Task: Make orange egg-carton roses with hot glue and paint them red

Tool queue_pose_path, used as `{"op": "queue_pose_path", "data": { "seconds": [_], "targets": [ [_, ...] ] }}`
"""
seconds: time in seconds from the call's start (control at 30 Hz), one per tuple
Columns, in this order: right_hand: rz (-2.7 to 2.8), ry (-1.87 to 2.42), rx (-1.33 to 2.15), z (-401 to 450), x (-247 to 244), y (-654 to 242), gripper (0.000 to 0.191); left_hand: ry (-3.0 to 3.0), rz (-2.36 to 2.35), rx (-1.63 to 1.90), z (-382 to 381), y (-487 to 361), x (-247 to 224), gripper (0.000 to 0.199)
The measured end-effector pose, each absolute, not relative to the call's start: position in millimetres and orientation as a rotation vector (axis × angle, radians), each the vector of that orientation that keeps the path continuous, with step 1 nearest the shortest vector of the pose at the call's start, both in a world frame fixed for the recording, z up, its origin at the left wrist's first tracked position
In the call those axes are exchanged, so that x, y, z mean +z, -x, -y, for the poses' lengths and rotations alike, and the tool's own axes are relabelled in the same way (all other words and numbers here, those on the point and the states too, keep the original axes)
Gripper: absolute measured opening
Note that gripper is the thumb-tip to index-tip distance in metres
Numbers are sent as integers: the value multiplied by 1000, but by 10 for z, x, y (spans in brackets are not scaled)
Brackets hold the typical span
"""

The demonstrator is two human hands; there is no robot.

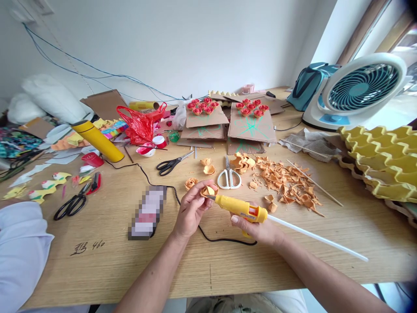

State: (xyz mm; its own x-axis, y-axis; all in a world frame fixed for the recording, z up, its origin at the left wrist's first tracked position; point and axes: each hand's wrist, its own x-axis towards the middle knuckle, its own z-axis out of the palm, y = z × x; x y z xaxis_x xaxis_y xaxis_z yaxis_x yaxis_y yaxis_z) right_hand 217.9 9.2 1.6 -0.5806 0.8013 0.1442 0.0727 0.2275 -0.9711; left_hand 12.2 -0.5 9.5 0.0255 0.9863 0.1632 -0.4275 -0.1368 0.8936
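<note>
Glue gun (239, 207) slants above the near middle of the surface (163, 271), long axis running far left to near right, nozzle (211, 197) pointing left at an orange flower (208, 190). The right hand (262, 231) wraps its handle; the left hand (191, 209) pinches the flower.

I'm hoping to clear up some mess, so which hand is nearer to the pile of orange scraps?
Right: the right hand, gripping the yellow glue gun, is in front of the orange scraps and slightly left; the left hand, holding an orange flower, is farther left.
</note>
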Motion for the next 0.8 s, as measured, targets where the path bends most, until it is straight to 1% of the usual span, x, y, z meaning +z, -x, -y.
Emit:
{"op": "queue_pose_path", "data": {
  "seconds": [0.17,0.5,0.8],
  "targets": [
    [1883,829,1350,-90,8,-2184,51,-1014,-802,1460,14,-107,80,30],
    [1895,780,1297,-90,21,-2179,49,-1044,-839,1467,19,-112,90,33],
    [1893,826,1273,-91,-11,-2179,48,-1035,-872,1460,19,-115,115,34]
  ]
}}
